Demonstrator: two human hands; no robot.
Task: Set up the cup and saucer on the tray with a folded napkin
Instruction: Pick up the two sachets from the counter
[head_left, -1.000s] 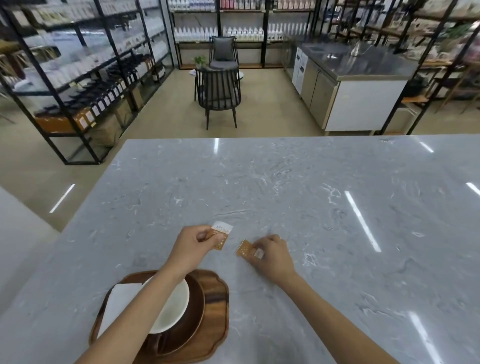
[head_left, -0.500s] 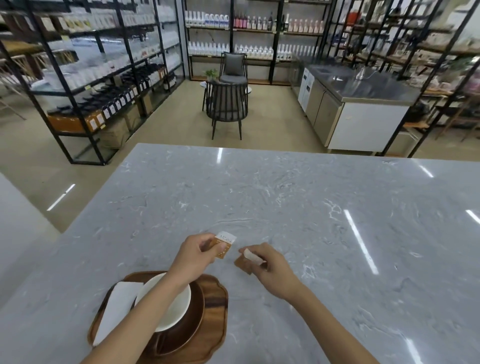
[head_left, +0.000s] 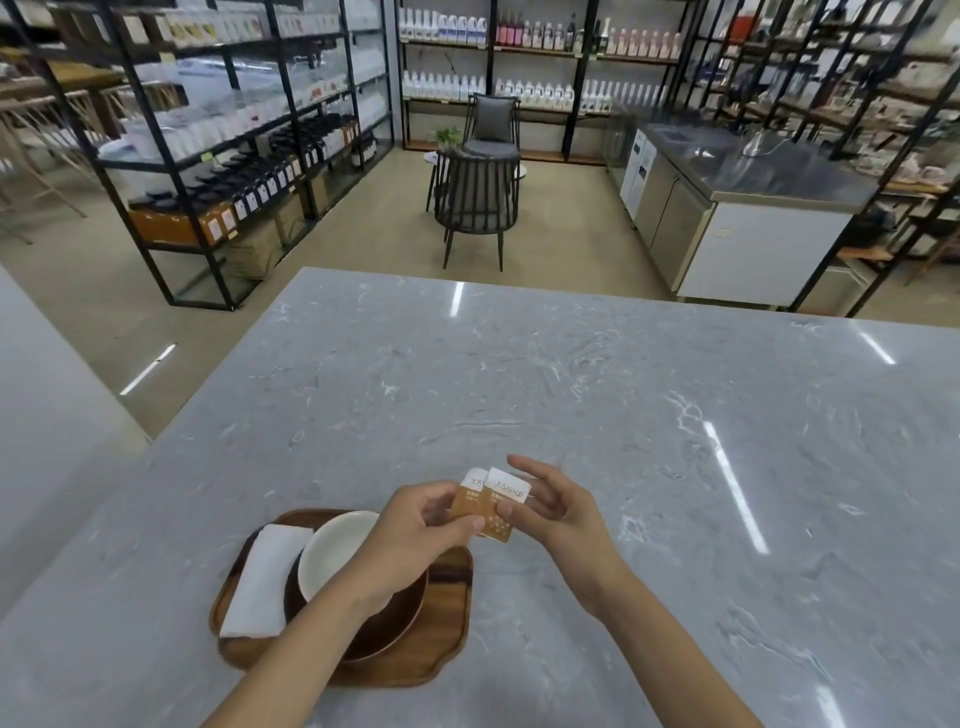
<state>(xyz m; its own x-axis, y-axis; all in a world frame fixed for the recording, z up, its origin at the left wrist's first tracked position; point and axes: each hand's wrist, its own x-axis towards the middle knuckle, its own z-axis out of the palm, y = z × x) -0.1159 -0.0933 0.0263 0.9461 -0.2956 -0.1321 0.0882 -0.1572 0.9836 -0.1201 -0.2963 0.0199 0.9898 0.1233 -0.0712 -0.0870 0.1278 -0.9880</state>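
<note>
Hands: both meet just below the centre of the frame, above the worktop, over two small packets.
Left hand (head_left: 415, 525): thumb and curled fingers pinch the lower edges of the packets; its forearm crosses the tray and hides part of the cup and saucer.
Right hand (head_left: 556, 512): thumb presses the right packet's lower corner; the other fingers spread loosely behind it, so the grip is only partly readable.
Packets: two flat paper sachets, left packet (head_left: 466, 500) and right packet (head_left: 503, 508), overlapping side by side, each orange-brown with a white top band; the print is too small to read.
Tray (head_left: 447, 629): one dark wooden tray with rounded, scalloped corners, lower left of the frame, lying on the worktop.
Saucer (head_left: 400, 618): one round dark brown dish on the tray, largely covered.
Cup (head_left: 332, 551): one white, smooth, round cup on the saucer; its handle cannot be made out.
Napkin (head_left: 267, 579): one white folded rectangle on the tray's left side, touching the saucer.
Worktop (head_left: 571, 395): grey veined marble, glossy, with streaks of reflected light.
Background: black metal shelves (head_left: 228, 135) of bottles, blurred; two dark chairs (head_left: 480, 200), upper centre.
</note>
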